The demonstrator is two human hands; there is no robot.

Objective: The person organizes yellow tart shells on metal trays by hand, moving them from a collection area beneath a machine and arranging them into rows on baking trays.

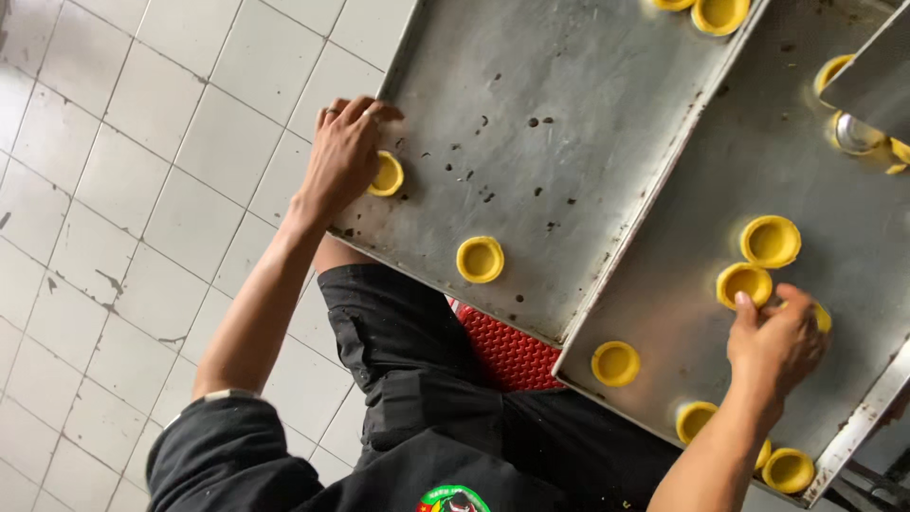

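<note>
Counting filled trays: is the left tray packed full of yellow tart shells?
No. The left tray is mostly bare metal, with one shell mid-tray and another under the left hand.

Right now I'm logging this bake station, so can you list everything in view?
Left metal tray: one, grey and speckled, upper middle.
Right metal tray: one, grey, right side, edge against the left tray.
Third tray corner: one, grey, top right, over the right tray.
Yellow tart shells: about a dozen in sight; four on the left tray, e.g.; the rest on the right tray, e.g..
Shiny metal cup: one, top right.
Red textured seat: one, below the trays.
White floor tiles: left.
Black clothing: bottom.
Left hand: on a shell at the left tray's edge.
Right hand: over shells on the right tray.
</note>
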